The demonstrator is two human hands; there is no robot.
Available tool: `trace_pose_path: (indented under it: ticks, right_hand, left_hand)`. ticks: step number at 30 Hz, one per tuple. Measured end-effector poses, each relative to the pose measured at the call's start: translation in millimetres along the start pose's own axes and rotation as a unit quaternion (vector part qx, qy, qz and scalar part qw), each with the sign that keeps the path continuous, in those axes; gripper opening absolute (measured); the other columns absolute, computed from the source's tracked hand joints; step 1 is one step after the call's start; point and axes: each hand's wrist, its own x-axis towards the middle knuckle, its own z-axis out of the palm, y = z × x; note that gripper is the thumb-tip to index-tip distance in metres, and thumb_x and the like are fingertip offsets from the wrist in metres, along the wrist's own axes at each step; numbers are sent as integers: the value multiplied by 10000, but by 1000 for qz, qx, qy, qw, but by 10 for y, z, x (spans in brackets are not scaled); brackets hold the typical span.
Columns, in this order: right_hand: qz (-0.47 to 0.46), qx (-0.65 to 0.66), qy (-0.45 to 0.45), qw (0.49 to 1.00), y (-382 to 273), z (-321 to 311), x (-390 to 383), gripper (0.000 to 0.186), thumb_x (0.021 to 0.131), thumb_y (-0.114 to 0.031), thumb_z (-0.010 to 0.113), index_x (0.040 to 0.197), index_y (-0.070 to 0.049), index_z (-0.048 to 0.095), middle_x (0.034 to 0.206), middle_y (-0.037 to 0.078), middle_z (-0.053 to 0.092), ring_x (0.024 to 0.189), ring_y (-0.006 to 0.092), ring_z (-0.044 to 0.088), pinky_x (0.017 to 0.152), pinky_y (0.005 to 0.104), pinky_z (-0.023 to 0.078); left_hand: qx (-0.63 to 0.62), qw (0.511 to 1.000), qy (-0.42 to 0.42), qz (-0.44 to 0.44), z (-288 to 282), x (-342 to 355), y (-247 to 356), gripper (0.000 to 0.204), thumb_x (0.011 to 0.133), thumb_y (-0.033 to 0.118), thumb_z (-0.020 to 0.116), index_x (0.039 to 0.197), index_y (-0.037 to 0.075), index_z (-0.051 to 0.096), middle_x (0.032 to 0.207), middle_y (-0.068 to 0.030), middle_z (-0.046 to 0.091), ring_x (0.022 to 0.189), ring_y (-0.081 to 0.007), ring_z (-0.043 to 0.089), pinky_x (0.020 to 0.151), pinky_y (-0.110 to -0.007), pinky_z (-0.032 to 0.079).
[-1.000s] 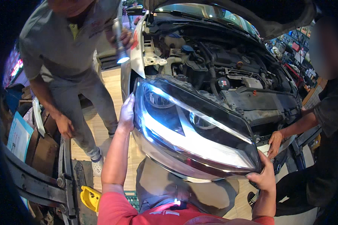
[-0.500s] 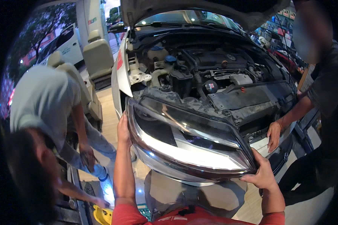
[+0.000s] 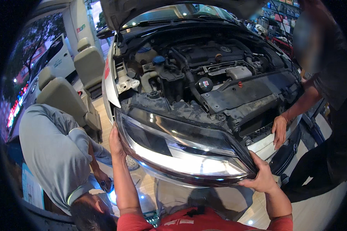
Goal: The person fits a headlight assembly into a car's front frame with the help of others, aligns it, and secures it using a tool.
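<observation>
A large car headlight (image 3: pixel 181 148) with a clear lens is held up in front of the open engine bay (image 3: pixel 173 77). My left hand (image 3: pixel 116 144) grips its left end, fingers along the side. At the lower right corner, my right hand (image 3: pixel 261 174) clasps the housing, thumb toward the front edge. The headlight sits level across the front corner of the white car, close to the fender (image 3: pixel 111 82). Its back side is hidden, so I cannot tell whether it touches the car body.
A co-worker in dark clothes stands at the right, a hand (image 3: pixel 280 131) on the car's front. At the left another person in a grey shirt (image 3: pixel 54 150) bends low, holding a glowing lamp (image 3: pixel 111 192). Beige car seats (image 3: pixel 63 94) stand behind them. The hood (image 3: pixel 173 11) is raised.
Through a shifted view, my hands still hold the headlight, which appears slightly further left. The person at the left has bent lower. The co-worker's hand stays on the car's front.
</observation>
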Motion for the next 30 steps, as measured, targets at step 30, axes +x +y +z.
trace_pose_path:
  ticks: [30]
  right_hand:
    - [30, 87, 40, 995, -278, 131, -145, 984, 605, -298, 871, 1371, 116, 414, 1226, 175, 584, 1105, 223, 587, 965, 314, 444]
  left_hand:
    - [-217, 971, -40, -91, -15, 88, 184, 427, 1027, 119, 406, 1443, 23, 405, 1351, -116, 555, 1181, -205, 584, 1009, -340, 484]
